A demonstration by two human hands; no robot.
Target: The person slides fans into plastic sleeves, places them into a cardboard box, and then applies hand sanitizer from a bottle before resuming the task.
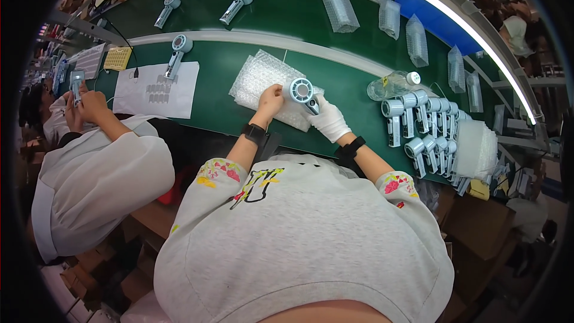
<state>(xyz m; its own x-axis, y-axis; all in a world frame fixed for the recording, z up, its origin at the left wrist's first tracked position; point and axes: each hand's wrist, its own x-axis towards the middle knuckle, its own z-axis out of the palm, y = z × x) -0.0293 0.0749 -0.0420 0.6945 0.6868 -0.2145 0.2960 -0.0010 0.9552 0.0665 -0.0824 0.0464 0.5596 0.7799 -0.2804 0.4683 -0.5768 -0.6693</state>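
My gloved right hand [330,121] is closed around the handle of a light-blue handheld fan [301,91], its round grille facing up. Beneath the fan lies a stack of bubble-wrap bags [254,82] on the green bench. My bare left hand [272,101] rests over that stack, just left of the fan's head. Its fingers are curled together, and whatever they pinch is hidden.
Several similar fans [418,107] stand grouped at the right, beside a bubble-wrap pile [476,149] and a clear bottle [388,85]. Wrapped fans [339,10] lie on the far belt, with unwrapped fans [237,5] farther left. A co-worker's hands [89,107] hold a device near a paper sheet [184,93].
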